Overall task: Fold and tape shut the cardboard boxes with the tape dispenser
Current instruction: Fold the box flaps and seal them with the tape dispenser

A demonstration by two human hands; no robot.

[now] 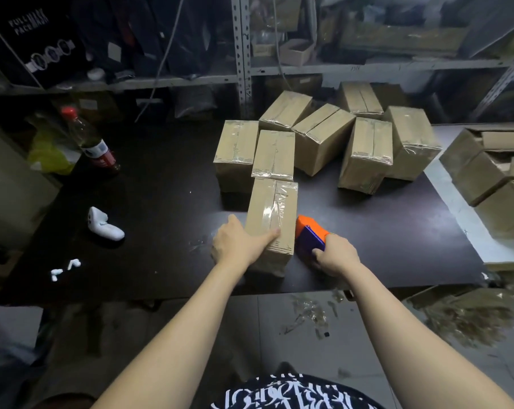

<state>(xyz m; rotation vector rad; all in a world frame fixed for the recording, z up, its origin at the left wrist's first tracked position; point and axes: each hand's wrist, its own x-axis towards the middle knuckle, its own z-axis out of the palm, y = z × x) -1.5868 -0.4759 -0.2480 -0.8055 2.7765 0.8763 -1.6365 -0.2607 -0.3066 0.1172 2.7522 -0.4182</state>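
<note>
The box (272, 222) lies on the table (161, 202) under the open left hand (238, 245), thumb on its top. The right hand (335, 255) grips the tape dispenser (310, 233), touching the box's right side.

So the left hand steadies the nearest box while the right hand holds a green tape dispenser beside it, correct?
Not quite: in the head view the tape dispenser is orange and purple, not green. The left hand does steady the nearest box, and the right hand holds the dispenser beside it.
</note>
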